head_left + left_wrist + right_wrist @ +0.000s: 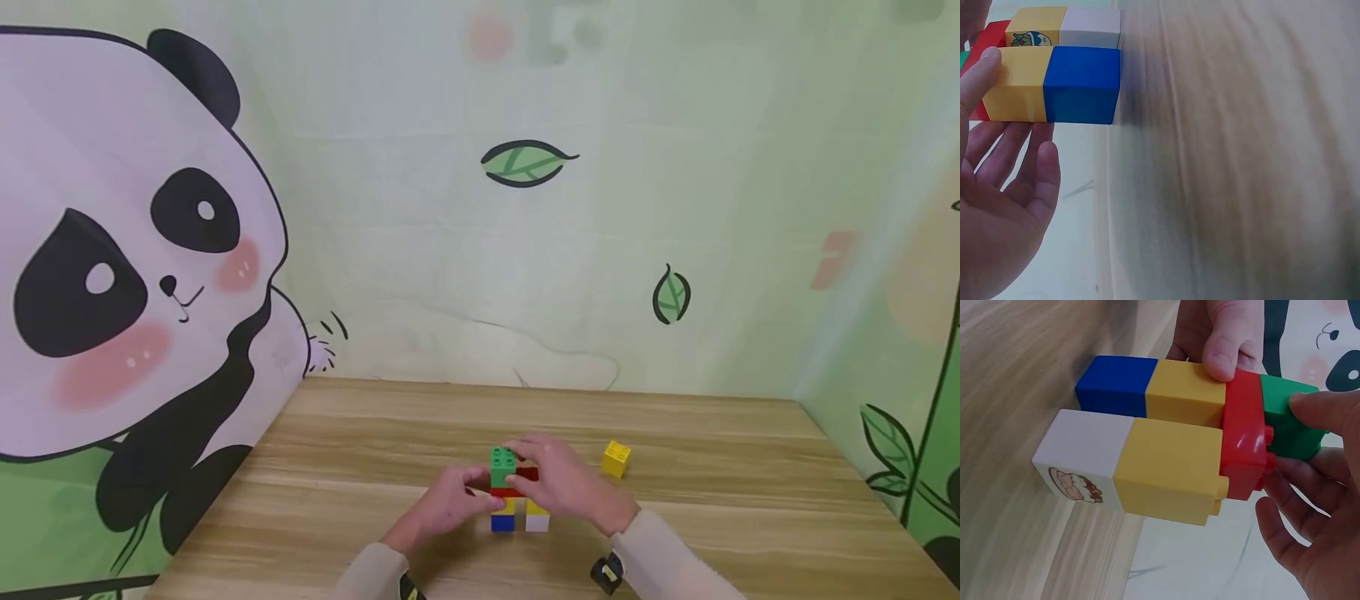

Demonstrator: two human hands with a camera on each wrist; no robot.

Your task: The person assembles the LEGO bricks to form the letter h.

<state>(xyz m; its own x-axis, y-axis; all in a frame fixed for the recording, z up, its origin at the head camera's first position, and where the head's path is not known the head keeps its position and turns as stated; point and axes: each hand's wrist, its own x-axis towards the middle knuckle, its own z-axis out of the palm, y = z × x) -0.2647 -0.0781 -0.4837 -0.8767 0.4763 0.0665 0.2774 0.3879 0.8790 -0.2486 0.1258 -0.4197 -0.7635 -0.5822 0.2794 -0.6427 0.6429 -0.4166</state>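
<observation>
A small toy-block structure stands on the table, two columns side by side. The left column has a blue block [503, 522] under a yellow block [1186, 387]; the right has a white block [1085, 447] under another yellow block [1169, 469]. A red block [1244, 434] lies across the top, leaving some studs of the right yellow block bare. On the red block's left end sits a green block [503, 468]. My left hand [450, 498] grips the left yellow block near the red one, thumb in front. My right hand [564, 479] pinches the green block between thumb and fingers.
A loose yellow block [617, 458] rests on the wooden table [360, 433], to the right of and behind the structure. Behind the table hangs a pale backdrop [420, 250] printed with a panda and leaves.
</observation>
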